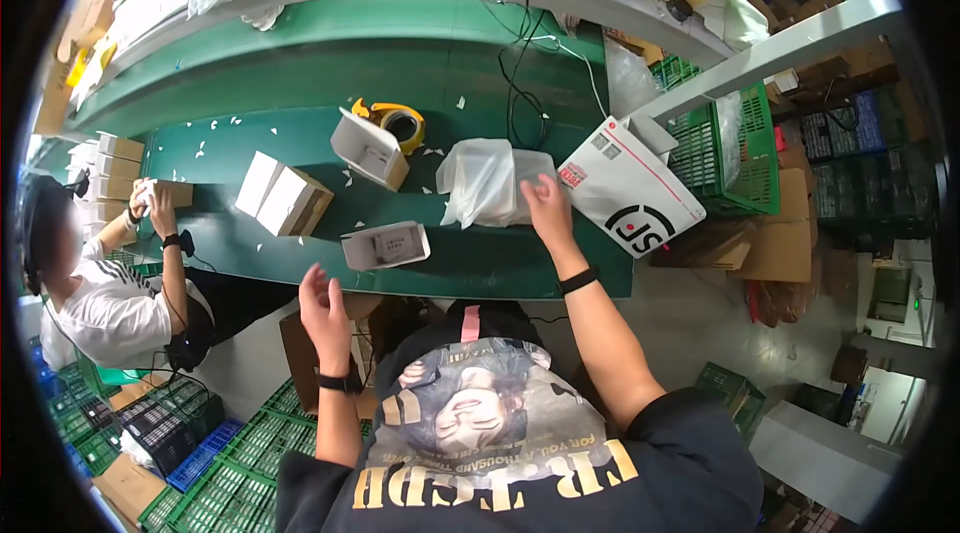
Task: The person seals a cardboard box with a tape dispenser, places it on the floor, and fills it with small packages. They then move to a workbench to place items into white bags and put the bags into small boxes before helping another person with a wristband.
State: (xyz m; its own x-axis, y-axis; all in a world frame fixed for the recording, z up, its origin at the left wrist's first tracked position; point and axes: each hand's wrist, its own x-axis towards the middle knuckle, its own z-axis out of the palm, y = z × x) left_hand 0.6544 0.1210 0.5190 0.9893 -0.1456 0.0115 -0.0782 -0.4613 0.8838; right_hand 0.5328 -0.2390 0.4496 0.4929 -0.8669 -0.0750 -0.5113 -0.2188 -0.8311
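Green bench (490, 268) with little white scraps scattered over it, and both of the person's bare hands look free right now. The left hand (325, 321) is up around the front edge, fingers loosely bent and nothing in it, nearest to a small open carton (385, 247) lying near that edge. The right hand (548, 215) is over at the right end of a clear plastic bag bundle (478, 183), fingers half curled, nothing visible in the grip; can't tell if the fingertips actually touch the plastic. So the bundle's sitting on the bench, right of the carton, with a big white parcel (630, 191) just to its right. Further back there's a bigger open box (370, 149) with a yellow tape dispenser (402, 125) right behind it, and a couple of white-topped boxes (284, 195) side by side to the left. Off at the far left, a co-worker (120, 298) has both hands on a small brown box (176, 194).
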